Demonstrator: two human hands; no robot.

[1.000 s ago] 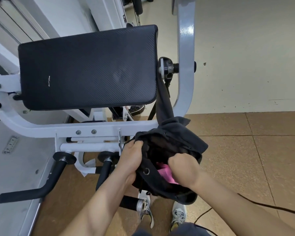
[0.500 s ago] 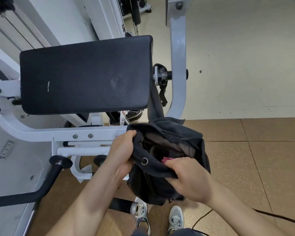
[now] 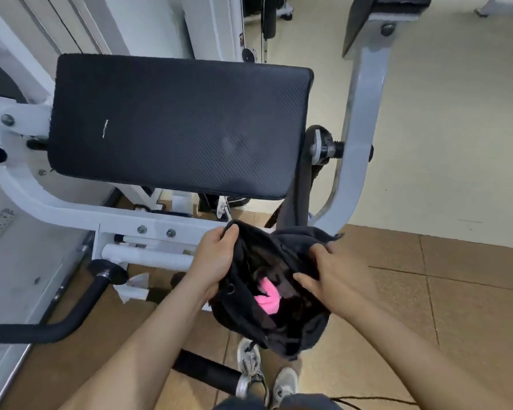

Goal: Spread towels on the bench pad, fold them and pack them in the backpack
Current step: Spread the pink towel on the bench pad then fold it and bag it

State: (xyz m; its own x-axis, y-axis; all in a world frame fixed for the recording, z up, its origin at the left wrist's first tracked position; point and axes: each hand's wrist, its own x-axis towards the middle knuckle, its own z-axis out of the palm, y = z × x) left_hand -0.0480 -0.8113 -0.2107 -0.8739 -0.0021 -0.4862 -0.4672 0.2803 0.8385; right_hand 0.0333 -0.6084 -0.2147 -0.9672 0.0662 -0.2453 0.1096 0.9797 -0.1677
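One pink towel (image 3: 268, 295) shows, bunched low inside the black backpack (image 3: 305, 329), which hangs by its strap (image 3: 298, 196) at 5 o'clock from the bench pad (image 3: 175, 122), a surface bearing no towel. We judge the step to be at the bag's mouth: likely drawing the towel out for spreading, though a last tuck of packing would look alike. Our left hand (image 3: 216, 258) grips the rim at 9 o'clock of the mouth, fingers curled over the cloth. Our right hand (image 3: 338, 276) rests at 3 o'clock, fingers near straight, thumb spread, touching the rim. Next the right hand should dip in and pinch the towel while the left holds the mouth wide.
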